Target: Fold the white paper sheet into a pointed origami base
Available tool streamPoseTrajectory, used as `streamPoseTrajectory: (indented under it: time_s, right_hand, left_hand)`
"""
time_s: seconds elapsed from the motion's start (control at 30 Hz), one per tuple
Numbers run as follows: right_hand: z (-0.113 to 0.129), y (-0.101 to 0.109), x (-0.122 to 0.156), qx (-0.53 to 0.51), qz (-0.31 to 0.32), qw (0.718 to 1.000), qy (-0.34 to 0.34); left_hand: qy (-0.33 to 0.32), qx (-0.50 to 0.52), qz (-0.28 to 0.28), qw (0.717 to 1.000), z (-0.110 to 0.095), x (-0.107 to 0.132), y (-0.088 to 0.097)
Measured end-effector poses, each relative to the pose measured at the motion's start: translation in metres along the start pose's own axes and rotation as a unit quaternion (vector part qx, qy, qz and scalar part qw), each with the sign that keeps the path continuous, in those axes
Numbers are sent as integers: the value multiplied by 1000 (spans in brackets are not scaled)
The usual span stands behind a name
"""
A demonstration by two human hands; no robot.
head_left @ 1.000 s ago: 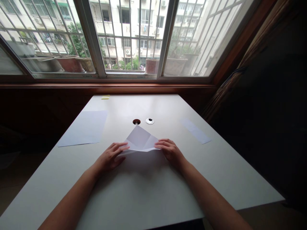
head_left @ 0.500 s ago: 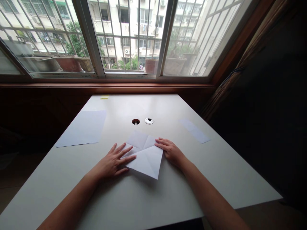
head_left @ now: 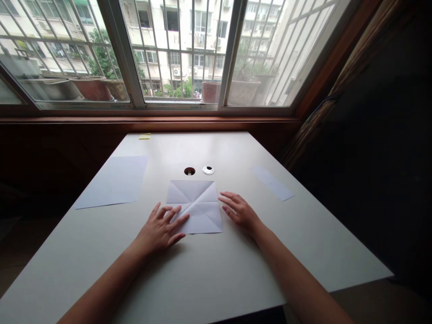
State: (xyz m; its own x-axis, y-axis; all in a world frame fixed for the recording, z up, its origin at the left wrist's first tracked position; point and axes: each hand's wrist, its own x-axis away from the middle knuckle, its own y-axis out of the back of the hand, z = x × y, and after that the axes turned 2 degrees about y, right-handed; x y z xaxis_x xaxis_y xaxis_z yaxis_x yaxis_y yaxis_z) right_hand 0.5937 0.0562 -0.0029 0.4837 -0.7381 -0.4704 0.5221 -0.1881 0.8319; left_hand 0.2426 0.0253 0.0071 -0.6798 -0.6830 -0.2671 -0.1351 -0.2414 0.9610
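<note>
A square sheet of white paper (head_left: 204, 213) lies on the white table, its edges roughly in line with the table's far edge. Diagonal and straight creases cross near its middle. My left hand (head_left: 162, 228) rests on the paper's lower left part with its fingers spread, covering that corner. Just off the right edge of the sheet is my right hand (head_left: 240, 212), fingers apart and slightly bent, holding nothing.
On the table's left lies a larger sheet of paper (head_left: 113, 180). A narrow paper strip (head_left: 272, 182) is on the right. Beyond the creased square are a round hole (head_left: 189, 171) and a silver cap (head_left: 208, 170). Yellow slips (head_left: 145, 136) sit near the far edge, below the barred window.
The creased paper has turned from a tilted position to a squared one. My right hand has come off its edge, while my left hand stays on it.
</note>
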Motion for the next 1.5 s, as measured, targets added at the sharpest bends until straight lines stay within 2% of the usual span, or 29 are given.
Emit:
streamPoseTrajectory:
  time_s: [0.17, 0.37, 0.53, 0.63, 0.7, 0.83, 1.0, 1.17, 1.37, 1.5]
  right_hand:
    - [17, -2, -5, 4, 78, 994, 82]
    - [20, 2, -6, -4, 91, 992, 91]
    - [19, 2, -6, 4, 90, 990, 105]
    - [20, 2, -5, 11, 92, 989, 112]
    - [22, 1, -5, 11, 88, 989, 118]
    - [22, -2, -6, -3, 77, 990, 118]
    - [20, -4, -8, -77, 50, 992, 87]
    - [17, -2, -7, -143, 22, 989, 45]
    - [6, -4, -2, -156, 19, 987, 30]
    - [-2, -4, -1, -151, 13, 988, 29]
  left_hand:
    - [0, 22, 16, 1000, -2, -4, 7]
    - [-18, 134, -1, 991, 5, -2, 11]
    - [26, 292, -58, 954, 14, 6, 10]
    - [49, 344, -96, 933, 23, 9, 11]
    - [57, 333, -98, 936, 31, 11, 13]
    - [27, 258, -64, 964, 49, 14, 11]
    - [10, 195, -29, 980, 65, 18, -4]
    - [-11, 187, -90, 978, 71, 17, -14]
    - [22, 231, -124, 965, 67, 16, 1]
    - [29, 252, -145, 956, 67, 16, 4]
